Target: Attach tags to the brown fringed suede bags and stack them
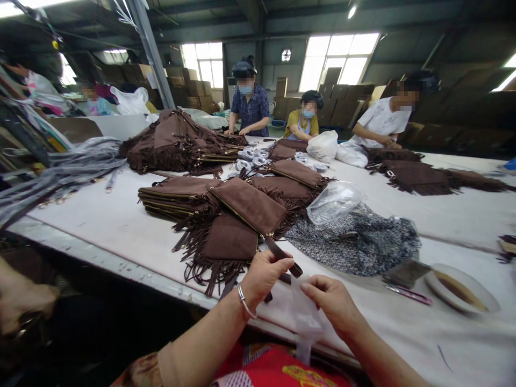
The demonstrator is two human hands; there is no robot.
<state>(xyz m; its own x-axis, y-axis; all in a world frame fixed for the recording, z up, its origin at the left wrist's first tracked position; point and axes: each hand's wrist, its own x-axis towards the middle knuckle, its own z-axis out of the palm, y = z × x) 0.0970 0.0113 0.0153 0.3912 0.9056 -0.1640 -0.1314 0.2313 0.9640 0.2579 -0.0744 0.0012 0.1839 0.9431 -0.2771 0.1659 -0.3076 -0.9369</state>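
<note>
My left hand (264, 273), with a silver bangle on its wrist, is closed on a dark brown strap (280, 252) that loops up beside a fringed brown pouch (250, 204). My right hand (332, 301) pinches a strip of translucent plastic film (304, 309), which hangs down over the table's front edge. The film's upper end meets the strap between my two hands. Just beyond my left hand lies another fringed pouch (229, 239). To its left is a stack of zipped brown pouches (177, 196).
A grey knitted cloth (358, 242) lies on the right under a clear plastic bag (334, 201). Nearer are a pink-handled tool (409, 294) and a tape roll (461, 287). A large pouch heap (173, 140) and wrapped straps (64, 172) stand left. Several co-workers work across the table (97, 215).
</note>
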